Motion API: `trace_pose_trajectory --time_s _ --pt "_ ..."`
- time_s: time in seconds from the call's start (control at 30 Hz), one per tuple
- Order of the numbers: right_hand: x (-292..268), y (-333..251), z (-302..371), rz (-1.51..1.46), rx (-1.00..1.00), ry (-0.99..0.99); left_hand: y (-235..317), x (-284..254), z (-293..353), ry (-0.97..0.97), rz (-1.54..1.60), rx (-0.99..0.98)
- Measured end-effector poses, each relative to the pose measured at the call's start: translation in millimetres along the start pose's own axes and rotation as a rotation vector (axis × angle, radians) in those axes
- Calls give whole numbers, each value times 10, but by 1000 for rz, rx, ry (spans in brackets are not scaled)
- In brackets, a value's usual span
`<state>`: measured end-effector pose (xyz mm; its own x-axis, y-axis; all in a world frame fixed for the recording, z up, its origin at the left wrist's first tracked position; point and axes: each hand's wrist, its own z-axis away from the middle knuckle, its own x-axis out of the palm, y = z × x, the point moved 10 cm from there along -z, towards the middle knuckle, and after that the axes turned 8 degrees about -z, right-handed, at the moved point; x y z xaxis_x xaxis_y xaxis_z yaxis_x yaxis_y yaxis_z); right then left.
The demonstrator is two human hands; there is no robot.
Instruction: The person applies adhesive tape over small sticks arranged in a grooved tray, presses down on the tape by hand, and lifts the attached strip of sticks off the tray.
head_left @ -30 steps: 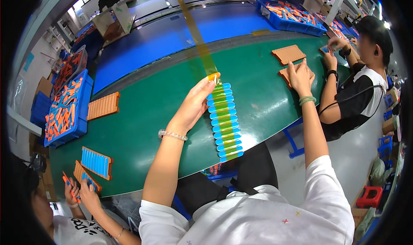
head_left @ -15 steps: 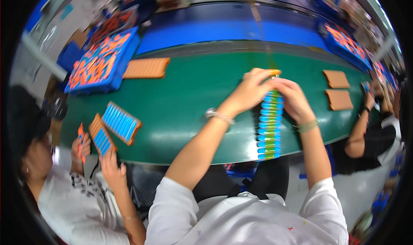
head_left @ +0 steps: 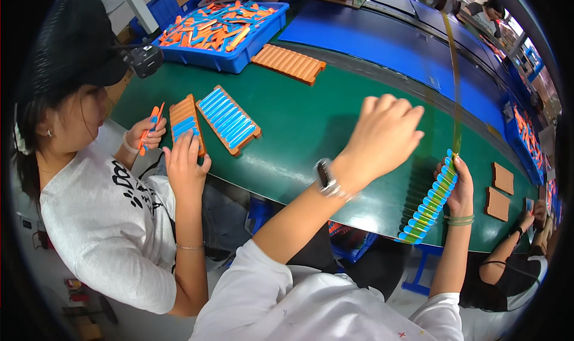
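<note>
Across the green table, from the left — saw a blue bin heaped with orange and blue sticks, then a ridged orange tray lined with blue ones. Found the left hand raised over the table, with fingers bent and slightly apart; could not tell whether holding anything. Next, saw a taped strip of blue sticks slanting down toward the table's near edge — gripped near its upper end by the fingers of the right hand.

Black lettering (plus a paw print) on a co-worker's pale shirt.
</note>
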<state>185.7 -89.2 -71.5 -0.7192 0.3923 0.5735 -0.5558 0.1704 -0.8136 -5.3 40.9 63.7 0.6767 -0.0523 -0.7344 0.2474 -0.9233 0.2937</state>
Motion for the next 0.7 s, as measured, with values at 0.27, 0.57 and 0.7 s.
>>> trace_pose_trajectory --time_s 0.27,0.57,0.7 --pt "-91 1 20 11 3 160 -1004 -979 1859 173 -738 -725" --pt "-140 0 62 36 -21 174 -1434 -1032 2012 42 -742 -804" --pt "-132 -8 72 49 -24 186 -1419 -1021 2041 64 -718 -830"
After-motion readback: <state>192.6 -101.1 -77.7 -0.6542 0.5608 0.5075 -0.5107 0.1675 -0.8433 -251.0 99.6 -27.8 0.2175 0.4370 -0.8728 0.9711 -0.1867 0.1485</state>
